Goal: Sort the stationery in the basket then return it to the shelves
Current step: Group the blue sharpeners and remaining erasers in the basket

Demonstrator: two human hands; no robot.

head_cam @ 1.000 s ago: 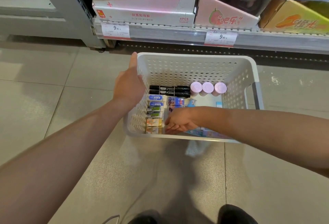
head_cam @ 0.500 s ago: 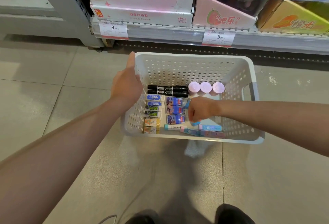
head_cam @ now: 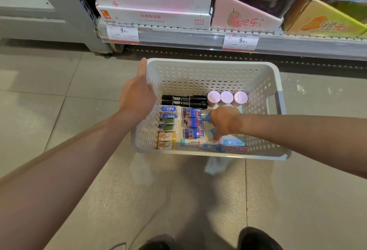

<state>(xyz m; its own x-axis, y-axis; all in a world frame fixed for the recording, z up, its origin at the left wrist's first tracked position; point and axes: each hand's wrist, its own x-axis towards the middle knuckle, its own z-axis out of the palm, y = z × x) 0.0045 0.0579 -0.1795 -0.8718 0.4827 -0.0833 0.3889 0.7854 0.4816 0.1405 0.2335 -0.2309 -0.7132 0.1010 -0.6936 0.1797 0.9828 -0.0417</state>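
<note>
Pale floor tiles [head_cam: 59, 122] run up to a low shop shelf [head_cam: 198, 37], and on them sits a white perforated basket [head_cam: 198, 75]. Inside it the right hand [head_cam: 224, 121] reaches down with curled fingers round a small blue item [head_cam: 208, 118], only part of which shows, so what it is cannot be told. The left hand [head_cam: 137, 98] rests against the basket's left wall, thumb up along the rim; its fingers are hidden behind the palm, so I cannot tell whether they hook over the edge. Just beside the right hand, to its left, three blue-and-purple packets [head_cam: 192, 123] lie in a column, and further left a column of small erasers [head_cam: 167, 128] runs from blue-labelled ones at the far end to yellow ones nearest the viewer. Along the near wall lie pastel blue and pink sticks [head_cam: 224, 145], one with a barcode. At the far end two black markers [head_cam: 183, 100] lie side by side, touching, and next to them three pink-capped tubes [head_cam: 226, 97] stand in a row. On the shelf behind are white, pink and yellow display boxes [head_cam: 155, 14] above two price tags [head_cam: 124, 31] reading 9.90. Dark shoes [head_cam: 256, 239] show at the bottom edge.
</note>
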